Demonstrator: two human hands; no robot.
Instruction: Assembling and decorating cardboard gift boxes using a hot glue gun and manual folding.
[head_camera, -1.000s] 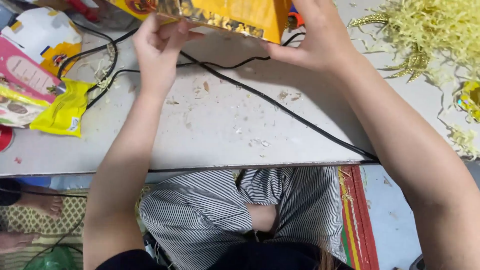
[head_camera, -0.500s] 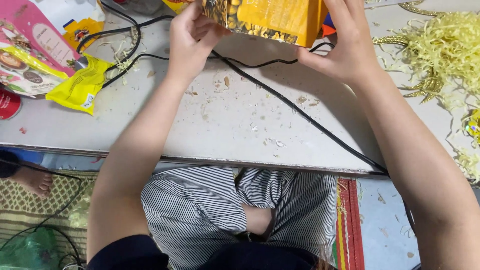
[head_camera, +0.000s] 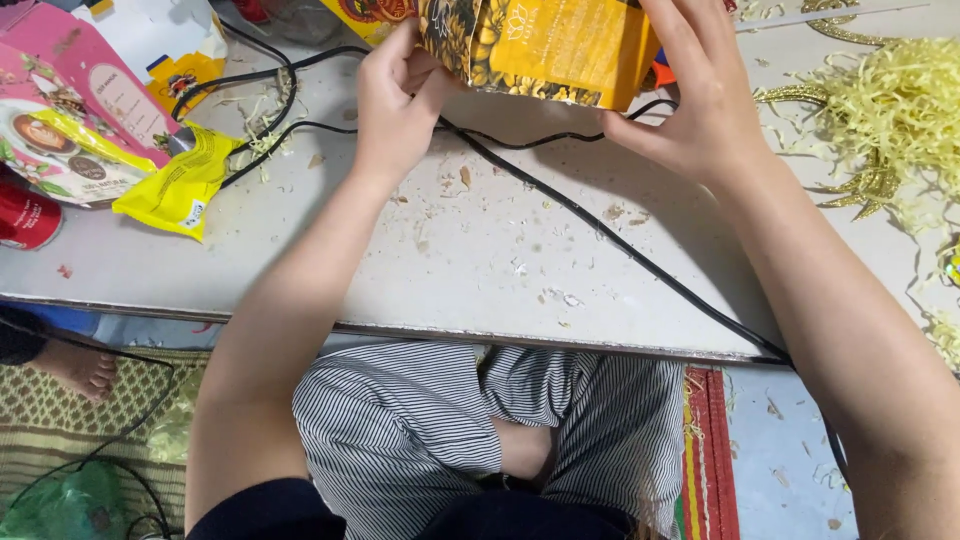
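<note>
Hands: two bare hands are working at the far edge of the table, one on each side of a single box.
Left hand (head_camera: 395, 100): it is curling its fingers around the box's left edge, thumb and fingers pinching the cardboard in a tight hold.
Right hand (head_camera: 700, 95): it is pressing its open palm and spread fingers flat against the box's right side, bracing it rather than clamping it.
Yellow box (head_camera: 545, 45): one printed yellow-and-gold cardboard box is sitting between the two hands, partly cut off by the top of the view, its lower edge hanging just above the tabletop.
Black cable (head_camera: 600, 230): one black cable is running diagonally across the table, passing under the box and going off the near edge at the right; more loops of black cable are lying at the far left, and I cannot tell whether they are the same cable.
White table (head_camera: 480, 270): one worn white tabletop is carrying everything, speckled with small paper scraps.
Yellow packet (head_camera: 180, 185): one small yellow packet is lying at the left, well apart from the hands.
Pink box (head_camera: 70, 110): one pink printed box is lying just beside the packet.
Red can (head_camera: 25, 215): one red can is showing at the left edge, partly cut off.
Shredded paper (head_camera: 890, 100): one pile of pale yellow paper shreds is spreading at the right, near the right hand.
Legs: striped trousers (head_camera: 430, 430) are showing below the table edge.
</note>
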